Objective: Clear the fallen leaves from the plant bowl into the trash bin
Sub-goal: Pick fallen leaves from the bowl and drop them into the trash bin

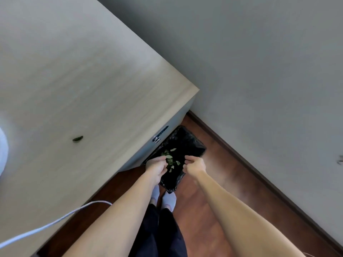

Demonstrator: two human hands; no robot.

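Observation:
The trash bin [193, 145], lined with a black bag, stands on the floor beside the desk's corner. Several green leaves [169, 158] lie in or over its opening. Both of my hands hover above the bin. My left hand [157, 166] has its fingers curled right at the leaves, and whether it grips any is unclear. My right hand [194, 165] is curled closed with nothing visible in it. One green leaf [78, 138] lies on the desk top. At the far left edge a white rounded thing [2, 145], possibly the plant bowl, is mostly cut off.
The light wood desk [83, 80] fills the left, with a drawer handle [160, 134] on its side next to the bin. A white cable [55, 222] hangs off its front edge. The grey wall [259, 62] and a dark baseboard [259, 175] bound the wooden floor on the right. My socked feet [168, 198] stand right before the bin.

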